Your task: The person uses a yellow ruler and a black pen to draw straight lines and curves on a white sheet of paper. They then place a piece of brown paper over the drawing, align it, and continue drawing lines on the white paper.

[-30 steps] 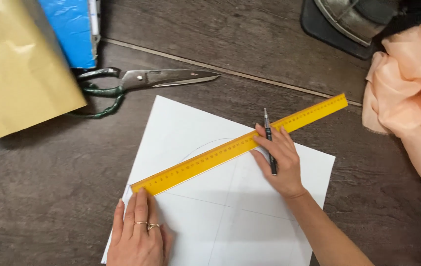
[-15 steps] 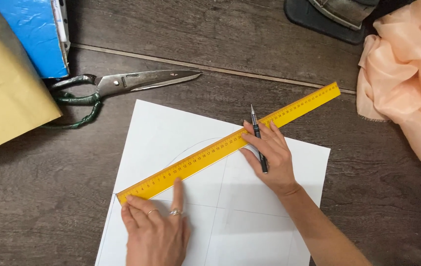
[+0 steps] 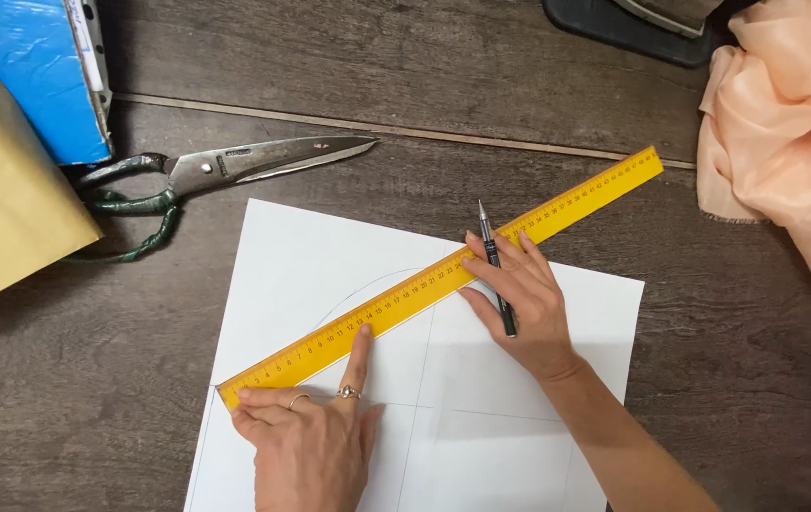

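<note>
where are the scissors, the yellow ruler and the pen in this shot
scissors (image 3: 235, 166): head view, on the blades near the pivot.
yellow ruler (image 3: 405, 301): head view, on the bare middle stretch between the two hands.
pen (image 3: 493, 256): head view, on the dark barrel above the fingers.

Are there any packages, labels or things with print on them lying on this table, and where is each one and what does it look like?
Blue box: top left corner, glossy blue, with a white printed edge strip.
Tan paper package: left edge, overlapping the blue box, plain kraft yellow-brown, flat.
Yellow ruler: long strip with black scale marks, diagonal across the white paper sheet, pressed by the left hand and the right hand.
No signs or screens.
</note>
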